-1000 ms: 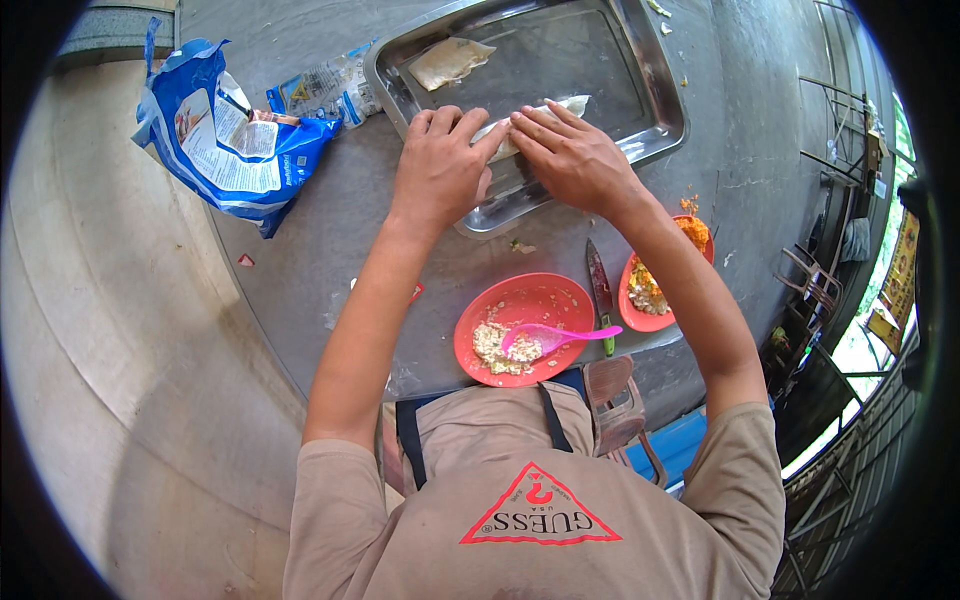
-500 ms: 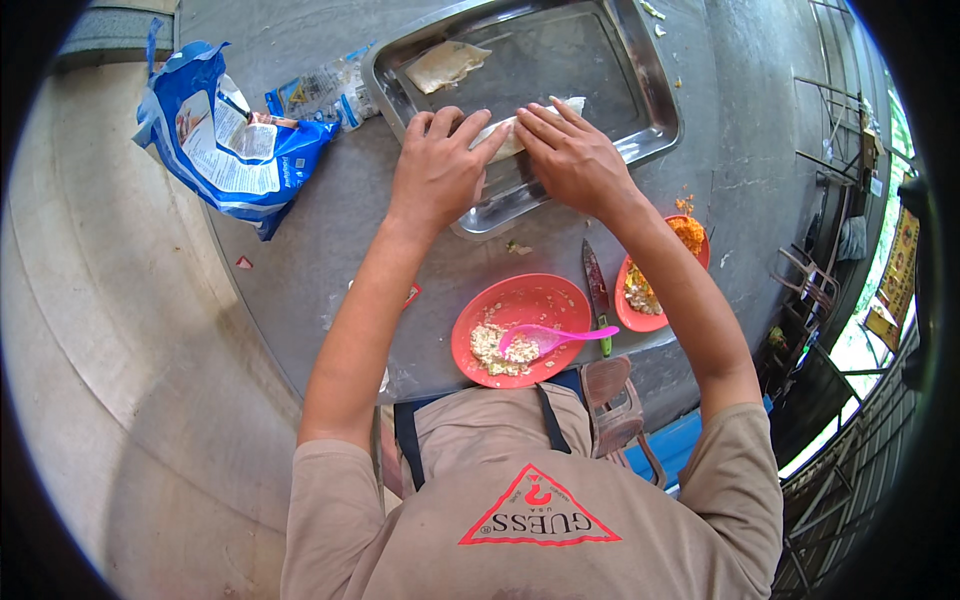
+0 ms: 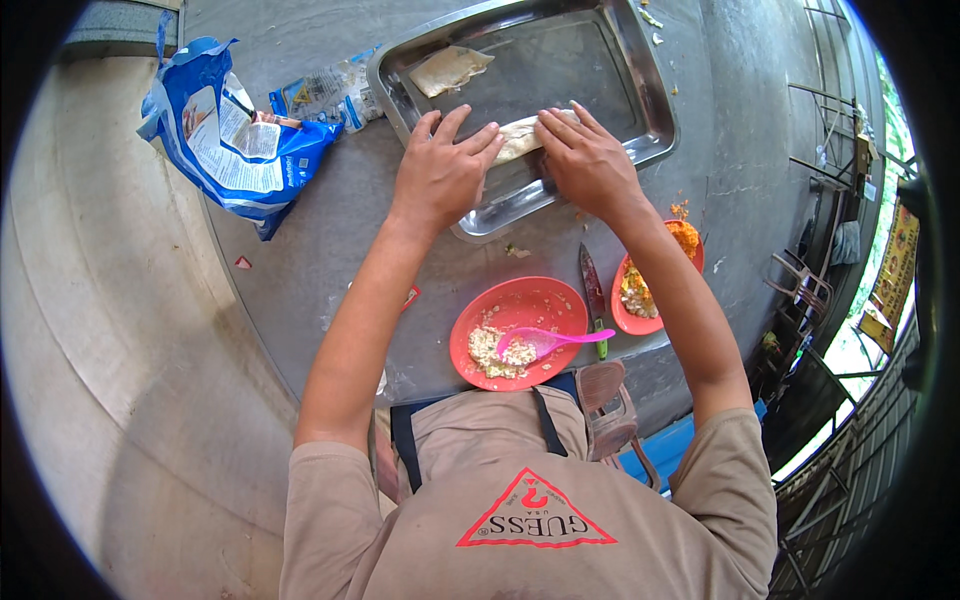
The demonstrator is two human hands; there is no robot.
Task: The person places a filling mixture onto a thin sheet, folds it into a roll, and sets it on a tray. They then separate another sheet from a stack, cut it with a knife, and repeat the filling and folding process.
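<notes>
Left hand (image 3: 440, 170) reaches over the tray's left edge, fingers spread and bent, index fingertip at the left end of a pale rolled wrapper (image 3: 520, 138). Right hand (image 3: 588, 165) comes over the near edge, fingers laid across the roll's right part. Neither is fisted; thumbs not clear. The roll lies crosswise in the near half of the steel tray (image 3: 657, 95).

Risks, my judgement: uneven fingertip pressure could split the thin skin or skew the roll; a loose seam could gape. A second pale piece (image 3: 451, 70), near the tray's far-left corner, may dry and crack.

Nearer the wearer: large red plate (image 3: 548, 298) at the table's near edge, holding pale crumbly mix and a pink spoon (image 3: 560, 338); a body nudge could tip it. Spoon handle crosses the handle of a knife (image 3: 592, 280), blade toward the tray; a careless reach risks a cut. Right forearm passes over the smaller red plate (image 3: 640, 322); dipping low could drag its orange shreds (image 3: 683, 236).

Writing: blue bag (image 3: 290, 165), by the table's left edge, has printed white panels, mostly too small to read. Clear packet (image 3: 330, 92) beside it, print illegible. Shirt (image 3: 420, 560): red triangular emblem, bold lettering, upside down here.
</notes>
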